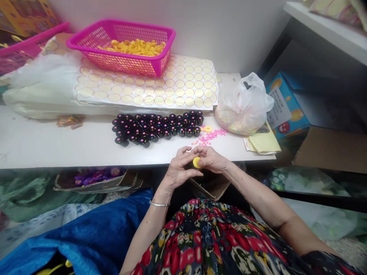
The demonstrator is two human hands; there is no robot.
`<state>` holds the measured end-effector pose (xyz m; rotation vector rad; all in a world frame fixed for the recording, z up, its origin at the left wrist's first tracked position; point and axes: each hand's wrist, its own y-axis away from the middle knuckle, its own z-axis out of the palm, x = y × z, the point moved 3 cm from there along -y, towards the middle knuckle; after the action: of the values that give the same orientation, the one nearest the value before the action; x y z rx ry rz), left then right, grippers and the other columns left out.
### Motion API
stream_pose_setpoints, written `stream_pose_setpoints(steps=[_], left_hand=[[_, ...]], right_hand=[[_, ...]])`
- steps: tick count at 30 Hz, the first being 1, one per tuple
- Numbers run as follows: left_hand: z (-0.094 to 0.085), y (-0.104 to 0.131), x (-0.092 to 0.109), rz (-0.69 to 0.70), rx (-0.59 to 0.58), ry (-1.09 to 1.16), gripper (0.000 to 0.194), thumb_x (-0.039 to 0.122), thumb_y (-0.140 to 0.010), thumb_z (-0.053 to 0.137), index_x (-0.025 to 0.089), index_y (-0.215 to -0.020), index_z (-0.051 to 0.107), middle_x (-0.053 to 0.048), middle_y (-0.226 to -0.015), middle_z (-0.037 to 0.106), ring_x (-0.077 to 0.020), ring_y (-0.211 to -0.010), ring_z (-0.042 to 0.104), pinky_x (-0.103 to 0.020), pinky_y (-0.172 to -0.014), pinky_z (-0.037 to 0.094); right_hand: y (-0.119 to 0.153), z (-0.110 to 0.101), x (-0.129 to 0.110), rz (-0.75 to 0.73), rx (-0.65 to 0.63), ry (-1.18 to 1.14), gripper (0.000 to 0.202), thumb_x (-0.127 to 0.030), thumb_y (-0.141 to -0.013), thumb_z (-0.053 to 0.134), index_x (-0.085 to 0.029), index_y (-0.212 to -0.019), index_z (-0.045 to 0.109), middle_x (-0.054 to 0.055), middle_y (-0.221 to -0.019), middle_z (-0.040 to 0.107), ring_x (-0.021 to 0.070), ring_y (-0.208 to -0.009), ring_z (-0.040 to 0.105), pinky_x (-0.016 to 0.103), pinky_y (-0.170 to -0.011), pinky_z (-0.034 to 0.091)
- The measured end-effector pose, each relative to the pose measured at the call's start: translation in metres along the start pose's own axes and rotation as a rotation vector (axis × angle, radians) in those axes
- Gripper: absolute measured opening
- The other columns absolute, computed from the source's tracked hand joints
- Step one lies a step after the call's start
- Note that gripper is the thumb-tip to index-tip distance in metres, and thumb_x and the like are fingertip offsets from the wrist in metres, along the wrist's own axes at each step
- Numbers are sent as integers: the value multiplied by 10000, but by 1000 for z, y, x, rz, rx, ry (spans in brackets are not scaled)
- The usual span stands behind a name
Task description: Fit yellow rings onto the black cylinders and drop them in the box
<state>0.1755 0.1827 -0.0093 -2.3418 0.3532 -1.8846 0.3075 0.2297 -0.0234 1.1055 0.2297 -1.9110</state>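
Just off the table's front edge, my hands meet around a small yellow round piece. My left hand curls about it from the left, its thumb below. The fingers of my right hand pinch it from the right, the thumb lying on its face. Whatever is attached behind the yellow face is hidden by my fingers. Beyond my hands stand rows of small black cylinders with pink and coloured dots on top. Small pink beads lie scattered to their right, beside a yellow ring-ended piece.
A pink basket of yellow pieces rests on sheets of round stickers at the back. A knotted plastic bag and folded yellow paper sit at right. Below the white table are a cardboard box and blue sheeting.
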Motion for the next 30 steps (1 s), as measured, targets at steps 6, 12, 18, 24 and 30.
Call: stream_pose_setpoints(steps=[6,12,18,24,30], left_hand=[[8,2,7,135,-36,-162,295,271,-635,753,229,-924,710,-68,-840,693,-258,-1051,492,-438,-993,324],[16,7,21,369,-48,-234,166,223,-755,624,171,-908,664,-52,-839,685,-197,-859,567,-452,-979,336],[16,6,18,290,-23,-179,253,280,-678,720,179,-903,665,-47,-808,665,-226,-981,501,-398,-902,415],[18,2,5,187,-21,-34,274,310,-649,743,175,-882,688,-54,-787,658,-234,-1050,479,-386,-921,409],[13,7,0,144,-135,-56,350,222,-581,784,213,-921,701,-61,-881,668,-252,-1095,476,-451,-1011,335]], right_hand=[[3,-3,2,6,-78,107,464,-195,-471,813,-99,-893,645,17,-795,611,119,-737,547,193,-631,419],[14,-2,0,37,-130,227,509,-161,-497,797,-121,-979,640,8,-805,610,115,-710,526,198,-615,405],[22,4,9,-119,57,142,365,-307,-591,769,-113,-874,646,42,-839,605,154,-793,542,247,-706,414],[21,3,6,-53,-50,96,545,-316,-485,830,-120,-956,640,39,-892,593,162,-854,530,260,-763,408],[20,-12,16,119,-93,169,546,-271,-495,802,-126,-985,613,26,-917,578,115,-774,525,205,-654,413]])
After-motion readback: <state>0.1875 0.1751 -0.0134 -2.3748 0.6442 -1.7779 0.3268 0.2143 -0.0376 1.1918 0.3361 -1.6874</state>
